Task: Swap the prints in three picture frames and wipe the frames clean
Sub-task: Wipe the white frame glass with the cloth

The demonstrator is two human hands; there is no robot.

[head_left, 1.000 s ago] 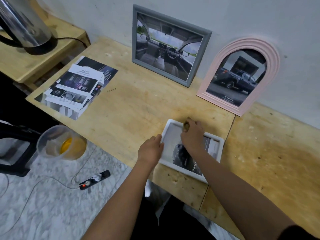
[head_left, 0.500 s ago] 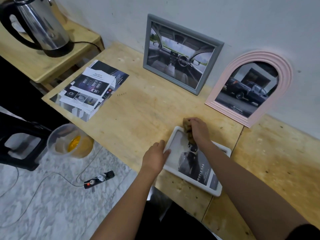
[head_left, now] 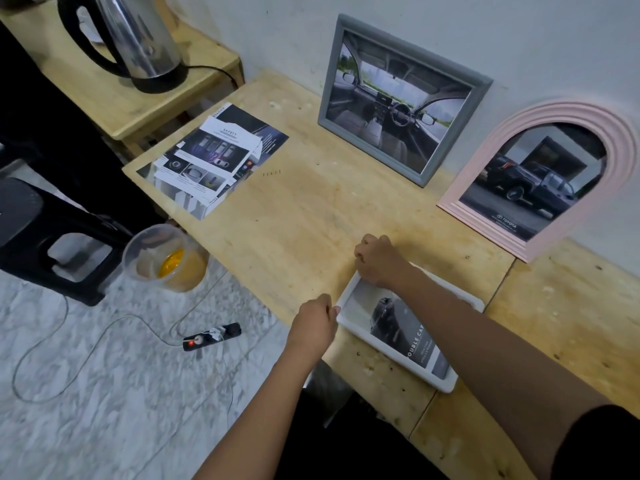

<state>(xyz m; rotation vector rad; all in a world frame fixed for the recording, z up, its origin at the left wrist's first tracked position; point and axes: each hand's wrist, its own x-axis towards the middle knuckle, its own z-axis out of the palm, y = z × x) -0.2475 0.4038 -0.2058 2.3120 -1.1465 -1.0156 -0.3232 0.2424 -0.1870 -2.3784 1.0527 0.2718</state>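
Observation:
A white picture frame lies flat near the table's front edge with a dark car print in it. My left hand grips its left edge. My right hand is closed in a fist over the frame's far left corner; the brown cloth it holds is hidden under the fingers. A grey frame with a car-interior print and a pink arched frame with a pickup print lean against the wall behind. A stack of loose prints lies at the table's left end.
The wooden table has bare wood between the prints and the frames. A steel kettle stands on a lower side table at the left. On the floor are a plastic cup, a black stool and a power strip with cables.
My right hand has wiped from the frame's top edge over to its far left corner, and the cloth is now hidden in the fist. My left hand stays on the left edge.

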